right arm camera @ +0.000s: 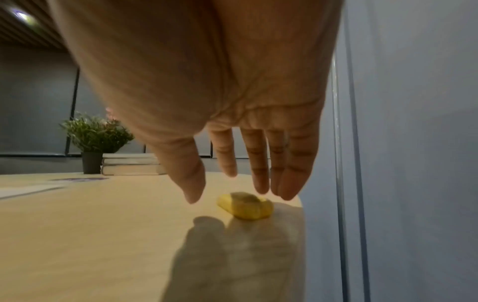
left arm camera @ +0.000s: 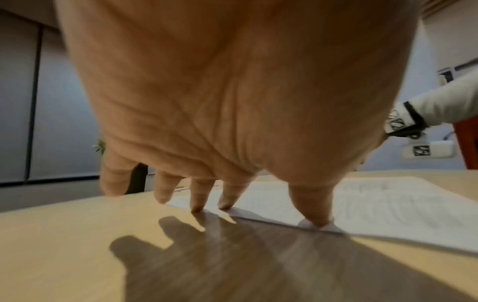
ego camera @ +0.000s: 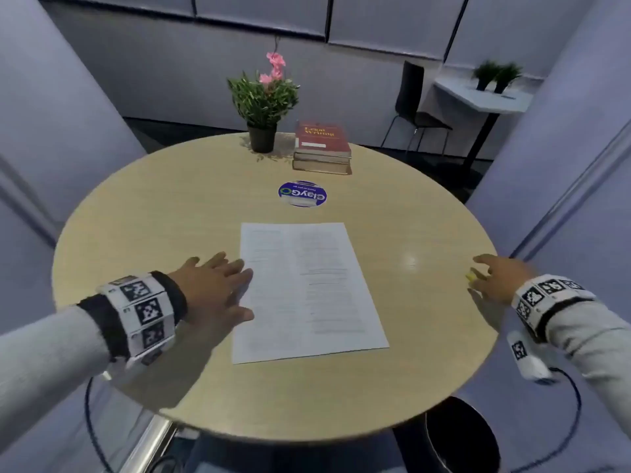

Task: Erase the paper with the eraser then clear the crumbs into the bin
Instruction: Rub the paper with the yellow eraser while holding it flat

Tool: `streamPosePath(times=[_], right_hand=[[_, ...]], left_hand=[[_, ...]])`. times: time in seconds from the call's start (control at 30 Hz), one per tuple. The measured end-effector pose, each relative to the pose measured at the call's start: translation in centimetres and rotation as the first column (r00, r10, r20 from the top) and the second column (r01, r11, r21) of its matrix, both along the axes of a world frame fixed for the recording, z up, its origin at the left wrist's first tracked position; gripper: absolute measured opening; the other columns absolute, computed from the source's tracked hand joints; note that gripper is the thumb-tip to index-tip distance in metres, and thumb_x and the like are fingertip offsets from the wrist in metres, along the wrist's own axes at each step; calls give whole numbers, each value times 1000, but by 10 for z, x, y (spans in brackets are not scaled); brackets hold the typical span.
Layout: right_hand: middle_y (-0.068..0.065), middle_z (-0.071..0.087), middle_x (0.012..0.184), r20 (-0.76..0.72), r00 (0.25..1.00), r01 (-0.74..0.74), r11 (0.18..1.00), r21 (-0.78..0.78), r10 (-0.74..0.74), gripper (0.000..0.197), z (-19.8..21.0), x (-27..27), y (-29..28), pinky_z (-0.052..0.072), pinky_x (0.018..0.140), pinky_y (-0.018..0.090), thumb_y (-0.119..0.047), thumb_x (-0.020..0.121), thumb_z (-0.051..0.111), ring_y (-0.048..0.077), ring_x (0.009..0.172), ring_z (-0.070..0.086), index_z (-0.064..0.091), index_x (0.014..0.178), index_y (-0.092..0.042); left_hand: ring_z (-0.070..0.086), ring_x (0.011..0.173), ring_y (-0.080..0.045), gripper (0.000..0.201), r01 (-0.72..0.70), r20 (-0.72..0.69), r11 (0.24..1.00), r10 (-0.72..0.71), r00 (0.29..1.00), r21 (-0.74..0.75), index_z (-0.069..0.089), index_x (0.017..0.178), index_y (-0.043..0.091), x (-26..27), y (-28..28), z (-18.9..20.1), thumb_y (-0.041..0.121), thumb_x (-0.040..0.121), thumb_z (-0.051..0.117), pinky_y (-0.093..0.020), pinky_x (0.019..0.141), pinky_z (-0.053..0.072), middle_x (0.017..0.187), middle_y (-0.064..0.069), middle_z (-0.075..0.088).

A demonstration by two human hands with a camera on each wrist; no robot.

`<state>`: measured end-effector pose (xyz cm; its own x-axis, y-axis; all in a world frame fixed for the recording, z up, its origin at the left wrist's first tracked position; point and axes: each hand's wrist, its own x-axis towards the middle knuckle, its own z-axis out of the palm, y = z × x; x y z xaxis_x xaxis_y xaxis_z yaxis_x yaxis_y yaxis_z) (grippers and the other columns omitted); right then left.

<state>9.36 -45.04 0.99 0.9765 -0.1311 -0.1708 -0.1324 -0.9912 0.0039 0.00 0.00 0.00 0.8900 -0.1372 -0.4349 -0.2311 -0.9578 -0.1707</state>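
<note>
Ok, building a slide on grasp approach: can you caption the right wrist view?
Open right hand hovers over the yellow eraser near the table edge.

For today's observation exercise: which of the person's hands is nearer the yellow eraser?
Right. The right hand hovers just above the eraser; the left hand rests on the paper's far edge.

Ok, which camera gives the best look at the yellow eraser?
The right wrist view: the eraser lies unobstructed on the table, just beneath the right hand. The head view shows only a yellow sliver beside that hand. The left wrist view doesn't show it.
</note>
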Motion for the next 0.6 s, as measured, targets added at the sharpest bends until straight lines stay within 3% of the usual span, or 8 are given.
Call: streamPosePath(times=[0.13,0.23,0.3,0.4,0.5,0.6], right_hand=[[8,61,120,-55,998,-40,985,-169,31,30,-6,4,7,40,74,26,-27,94,52,25,104,58,53,122,-16],[9,64,110,12,999,-35,986,-166,38,24,-8,5,14,39,68,26,-26,93,52,23,85,53,56,115,-17],[10,62,99,101,993,-58,995,-84,67,27,-3,3,24,42,68,29,-27,90,58,24,79,48,58,114,-16],[8,55,89,217,959,-210,970,123,180,30,14,-12,63,46,72,35,-17,84,65,27,78,51,60,113,-13],[8,58,96,275,911,-380,883,276,306,39,29,-31,107,45,77,34,-14,83,67,27,85,55,57,121,-17],[7,62,103,321,852,-508,803,312,414,36,36,-48,148,41,80,29,-15,81,70,22,89,55,63,116,-13]], left_hand=[[10,144,-29,90,36,43,998,-39,998,61,21,146,21,-25,-18,0,82,80,25,-54,113,11,151,-6,26],[23,137,-31,94,93,59,994,-97,994,54,38,135,23,-47,-27,1,87,71,13,-55,109,17,138,-10,43],[33,127,-30,89,143,82,989,-146,986,40,44,126,23,-64,-37,3,87,72,13,-53,105,23,126,-10,49],[36,122,-30,86,193,77,981,-191,979,-17,45,125,21,-81,-54,2,85,76,16,-54,104,24,123,-11,48],[28,134,-26,79,177,70,975,-169,983,-136,36,140,28,-84,-60,12,79,82,22,-54,110,17,140,-10,38],[14,143,-23,71,95,160,979,-66,985,-180,21,150,33,-55,-32,29,69,89,33,-48,114,17,153,-6,22]])
